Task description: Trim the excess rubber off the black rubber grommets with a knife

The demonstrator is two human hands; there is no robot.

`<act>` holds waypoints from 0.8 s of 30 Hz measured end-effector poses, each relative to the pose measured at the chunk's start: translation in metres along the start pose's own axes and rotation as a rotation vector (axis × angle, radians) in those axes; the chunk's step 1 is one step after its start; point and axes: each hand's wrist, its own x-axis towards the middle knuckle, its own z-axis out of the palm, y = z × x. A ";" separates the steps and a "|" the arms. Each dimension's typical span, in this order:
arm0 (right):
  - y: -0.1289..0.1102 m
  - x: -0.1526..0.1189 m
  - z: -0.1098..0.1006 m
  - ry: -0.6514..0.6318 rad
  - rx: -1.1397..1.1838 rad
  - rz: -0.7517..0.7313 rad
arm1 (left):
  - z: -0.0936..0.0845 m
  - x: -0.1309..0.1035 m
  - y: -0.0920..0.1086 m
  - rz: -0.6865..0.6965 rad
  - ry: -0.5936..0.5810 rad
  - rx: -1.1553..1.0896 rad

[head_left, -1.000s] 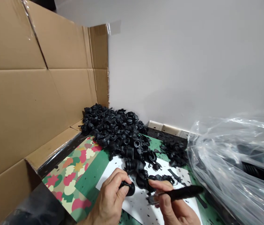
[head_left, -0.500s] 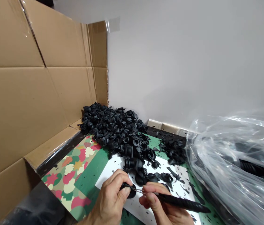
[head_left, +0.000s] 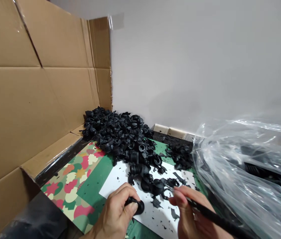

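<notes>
My left hand (head_left: 117, 209) is closed round a small round black rubber part (head_left: 140, 207), thumb on top, above the front of a white sheet (head_left: 152, 214). To its right, my right hand (head_left: 192, 210) grips a slim black-handled tool (head_left: 214, 216) like a pen. The tool's thin metal tip points left and is hard to make out. A curled black strip (head_left: 165, 193) lies by the tip; whether they touch I cannot tell. Just beyond my hands are a few loose black rubber parts (head_left: 157, 187) and thin black scraps (head_left: 156, 202).
A large heap of black ribbed rubber parts (head_left: 120, 132) fills the back corner against cardboard (head_left: 63, 96). Black trimmings (head_left: 180, 154) are piled to its right. A clear plastic bag (head_left: 220, 172) with black parts inside stands at right. Patterned paper (head_left: 72, 182) lies at left.
My right hand and the tool have moved right, away from the rubber part in my left hand. That part stays held. The view has shifted slightly.
</notes>
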 end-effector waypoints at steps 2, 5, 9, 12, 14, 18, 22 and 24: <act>-0.002 0.005 -0.002 -0.025 -0.028 0.187 | -0.001 0.000 -0.001 -0.021 0.017 -0.013; -0.001 0.008 0.001 -0.124 0.056 0.388 | -0.002 0.001 -0.001 -0.001 0.020 -0.014; 0.001 0.003 0.008 -0.372 0.233 0.486 | -0.003 0.001 -0.001 0.030 0.033 -0.004; 0.000 -0.003 0.012 -0.585 0.313 0.571 | -0.004 0.002 -0.001 0.034 0.047 -0.002; -0.002 -0.007 0.015 -0.703 0.371 0.577 | -0.004 0.002 -0.002 0.034 0.050 0.000; -0.002 -0.012 0.020 -0.756 0.420 0.584 | -0.002 0.001 -0.006 0.029 0.060 -0.025; 0.001 -0.013 0.021 -0.732 0.460 0.668 | 0.000 0.001 -0.006 -0.097 0.059 -0.115; 0.004 -0.013 0.021 -0.722 0.468 0.706 | 0.000 0.003 -0.005 -0.157 0.038 -0.154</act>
